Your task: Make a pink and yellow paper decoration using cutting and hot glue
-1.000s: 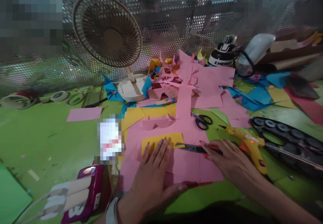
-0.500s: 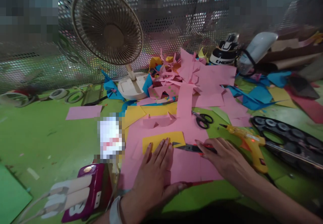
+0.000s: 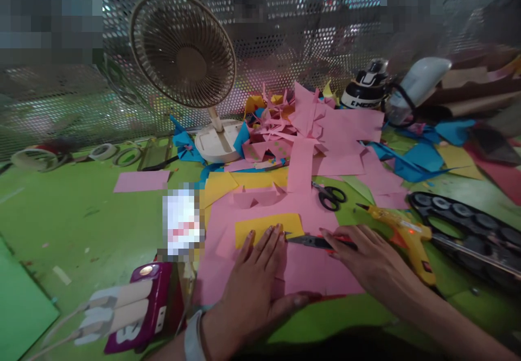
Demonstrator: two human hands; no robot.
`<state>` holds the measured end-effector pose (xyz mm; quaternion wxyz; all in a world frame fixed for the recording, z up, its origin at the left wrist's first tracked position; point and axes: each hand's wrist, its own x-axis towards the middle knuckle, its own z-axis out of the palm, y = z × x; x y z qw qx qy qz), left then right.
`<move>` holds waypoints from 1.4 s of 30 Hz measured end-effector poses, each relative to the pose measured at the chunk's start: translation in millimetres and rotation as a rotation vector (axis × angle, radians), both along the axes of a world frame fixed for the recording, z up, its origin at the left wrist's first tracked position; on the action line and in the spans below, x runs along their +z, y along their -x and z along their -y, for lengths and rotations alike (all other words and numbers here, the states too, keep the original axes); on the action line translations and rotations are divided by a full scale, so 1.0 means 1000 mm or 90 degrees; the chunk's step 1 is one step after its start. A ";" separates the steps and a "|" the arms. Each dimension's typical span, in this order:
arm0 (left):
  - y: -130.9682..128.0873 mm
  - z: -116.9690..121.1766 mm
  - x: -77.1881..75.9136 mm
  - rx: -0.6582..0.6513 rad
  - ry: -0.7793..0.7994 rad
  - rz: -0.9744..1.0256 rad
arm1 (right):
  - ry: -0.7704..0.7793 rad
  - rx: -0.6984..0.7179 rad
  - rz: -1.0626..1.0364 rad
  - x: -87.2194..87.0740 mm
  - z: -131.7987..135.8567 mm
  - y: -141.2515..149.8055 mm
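**Yellow strip braced under left hand; scissors tip at its right end**

Head view. The yellow strip lay on pink sheets, spread over the green tabletop. Left hand: released, grasping nothing; fingers laid flat, their tips on the strip's lower part. Right hand: closed round the handles of what looked like red-handled scissors, the dark blades pointing left. Their tip reached the lower right part of the strip, just beside the left fingertips. Whether it pressed into the paper or only lay over it: cannot tell. No finished cut could be made out.

Reading (judgement): the flat hand steadied the strip against sliding, with the tip in working range. Fingertips close to the point were the main hazard; a slip could also have marked the pink layer beneath.

Nearby: black-handled scissors lay beyond the working pair. A yellow glue gun, its small orange light lit, lay to the right of them, beside a dark oval tray. Folded pink paper pieces were heaped farther back, near the fan.
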<state>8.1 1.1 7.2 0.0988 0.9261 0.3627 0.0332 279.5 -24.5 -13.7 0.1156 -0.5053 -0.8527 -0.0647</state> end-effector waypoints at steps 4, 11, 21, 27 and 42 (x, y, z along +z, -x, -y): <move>0.006 0.000 0.003 0.029 -0.013 0.001 | 0.010 0.001 -0.010 -0.002 0.000 -0.002; 0.020 0.004 0.000 0.007 -0.031 -0.014 | 0.000 -0.006 -0.006 -0.001 -0.001 0.006; 0.019 0.003 -0.009 0.006 -0.038 -0.010 | 0.020 -0.002 0.040 -0.001 -0.002 0.018; 0.020 0.003 -0.005 -0.001 -0.026 -0.023 | 0.021 0.023 0.052 0.003 0.004 0.018; 0.016 0.005 0.002 0.028 -0.007 -0.007 | 0.001 0.026 -0.025 -0.007 0.002 0.007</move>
